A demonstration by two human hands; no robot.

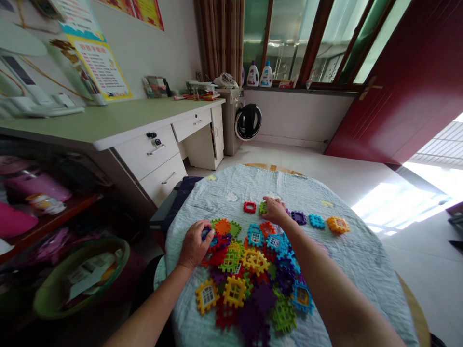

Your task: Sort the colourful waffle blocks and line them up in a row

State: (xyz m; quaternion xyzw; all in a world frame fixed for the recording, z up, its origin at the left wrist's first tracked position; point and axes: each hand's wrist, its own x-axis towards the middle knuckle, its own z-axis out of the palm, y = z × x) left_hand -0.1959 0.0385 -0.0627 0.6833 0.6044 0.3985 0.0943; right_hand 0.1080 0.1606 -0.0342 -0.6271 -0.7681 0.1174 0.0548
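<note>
A heap of colourful plastic building tiles, among them a yellow tile (pixel 235 291) and a blue one (pixel 302 296), lies on the round cloth-covered table (pixel 361 270). At the heap's left edge, my left hand (pixel 196 245) has its fingers closed round a dark blue piece (pixel 206 233). Behind the heap, my right hand (pixel 275 210) reaches down onto a green tile (pixel 263 207), its fingertips at the tile's right side. That tile stands in a spaced row with a red tile (pixel 249 207), a purple tile (pixel 298 218), a light blue tile (pixel 317 221) and orange tiles (pixel 338 224).
A green-topped desk (pixel 144 113) with white drawers stands at the left. Below it are a shelf with pink items and a green-rimmed bin (pixel 83 279). A washing machine (pixel 235 115) with its door ajar is at the back; a red door (pixel 390 91) is at the right.
</note>
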